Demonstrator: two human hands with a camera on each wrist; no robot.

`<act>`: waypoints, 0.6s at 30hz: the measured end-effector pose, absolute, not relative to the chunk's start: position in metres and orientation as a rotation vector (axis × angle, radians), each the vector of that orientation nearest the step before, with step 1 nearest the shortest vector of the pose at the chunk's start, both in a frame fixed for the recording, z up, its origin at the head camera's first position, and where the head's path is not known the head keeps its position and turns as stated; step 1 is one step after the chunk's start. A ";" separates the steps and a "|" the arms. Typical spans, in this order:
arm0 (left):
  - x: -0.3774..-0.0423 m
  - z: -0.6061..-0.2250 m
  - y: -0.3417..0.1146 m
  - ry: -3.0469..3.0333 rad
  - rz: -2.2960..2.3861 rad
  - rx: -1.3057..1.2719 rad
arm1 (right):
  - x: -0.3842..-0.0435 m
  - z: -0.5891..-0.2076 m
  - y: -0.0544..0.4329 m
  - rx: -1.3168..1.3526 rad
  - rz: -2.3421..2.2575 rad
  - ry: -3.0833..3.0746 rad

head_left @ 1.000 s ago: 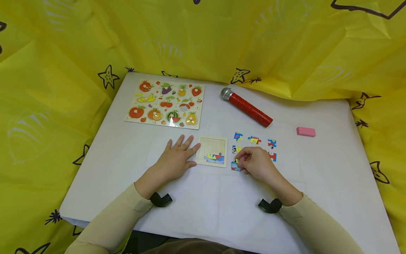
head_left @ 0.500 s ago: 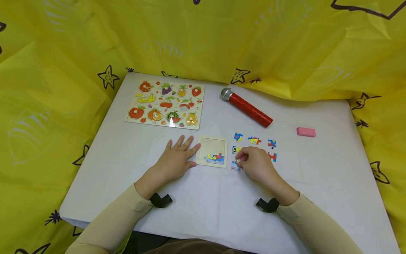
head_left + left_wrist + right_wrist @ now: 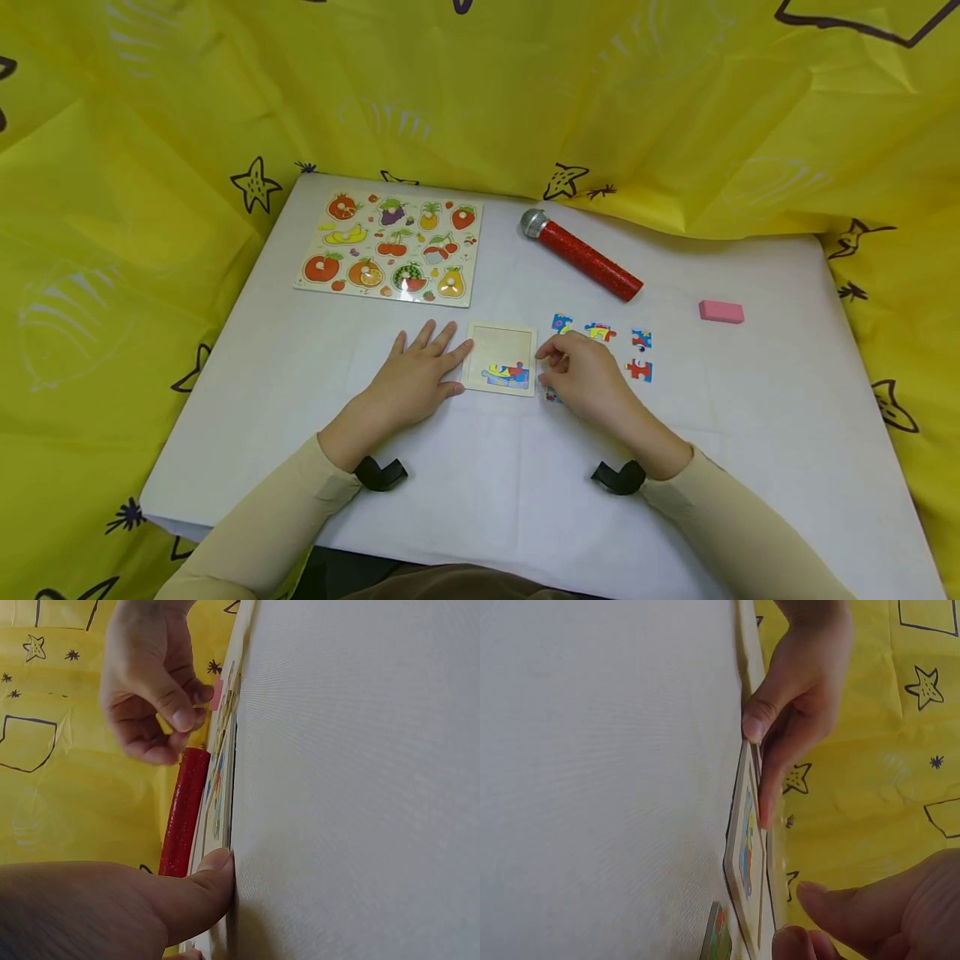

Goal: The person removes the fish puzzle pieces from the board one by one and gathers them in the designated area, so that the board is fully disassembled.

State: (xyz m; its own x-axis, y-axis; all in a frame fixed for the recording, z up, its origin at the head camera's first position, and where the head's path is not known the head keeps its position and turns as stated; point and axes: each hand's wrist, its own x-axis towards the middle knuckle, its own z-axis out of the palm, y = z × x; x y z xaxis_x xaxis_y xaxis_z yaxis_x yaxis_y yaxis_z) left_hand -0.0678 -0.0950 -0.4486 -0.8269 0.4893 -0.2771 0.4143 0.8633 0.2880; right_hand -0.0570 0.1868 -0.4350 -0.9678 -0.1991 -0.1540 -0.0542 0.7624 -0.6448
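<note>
My left hand [image 3: 415, 373] lies flat with spread fingers. Its thumb and index fingertip touch the left edge of a small square wooden puzzle tray [image 3: 504, 343], thumb at the corner in the right wrist view. Joined puzzle pieces [image 3: 506, 374] in yellow, red and blue fill the tray's lower right. My right hand [image 3: 581, 367] hovers just right of the tray, fingers bent, with thumb and index fingertip apart; I see no piece between them. It covers part of the loose pieces. A loose puzzle piece [image 3: 552, 395] shows below its thumb, also a loose piece [image 3: 716, 934] in the right wrist view.
More loose pieces lie beyond and right of the right hand, among them a red and blue piece [image 3: 640, 370]. A fruit puzzle board [image 3: 360, 246] lies back left. Behind are a red microphone [image 3: 585, 257] and, further right, a pink block [image 3: 722, 312]. Yellow cloth [image 3: 480, 100] surrounds the table.
My right hand has moved left from the loose pieces towards the tray, and its thumb and index finger have spread apart. The left hand and the tray stay in place.
</note>
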 end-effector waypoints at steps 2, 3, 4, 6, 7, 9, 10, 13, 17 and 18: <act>-0.068 -0.448 -0.095 2.691 0.306 0.670 | -0.060 -0.435 0.180 -0.249 -1.044 2.712; -0.068 -0.448 -0.095 2.690 0.304 0.669 | -0.062 -0.435 0.177 -0.269 -1.065 2.696; -0.068 -0.448 -0.095 2.691 0.302 0.668 | -0.064 -0.435 0.173 -0.292 -1.085 2.682; -0.068 -0.448 -0.095 2.693 0.300 0.668 | -0.067 -0.435 0.167 -0.321 -1.120 2.652; -0.068 -0.448 -0.095 2.695 0.299 0.669 | -0.069 -0.435 0.164 -0.337 -1.127 2.642; -0.068 -0.449 -0.095 2.698 0.298 0.671 | -0.073 -0.436 0.158 -0.363 -1.130 2.625; -0.068 -0.449 -0.095 2.699 0.299 0.672 | -0.074 -0.436 0.155 -0.372 -1.126 2.616; -0.069 -0.450 -0.096 2.700 0.302 0.674 | -0.080 -0.439 0.149 -0.401 -1.092 2.598; -0.069 -0.451 -0.096 2.704 0.305 0.681 | -0.085 -0.442 0.143 -0.415 -1.042 2.574; -0.069 -0.451 -0.096 2.705 0.307 0.683 | -0.085 -0.443 0.142 -0.419 -1.030 2.570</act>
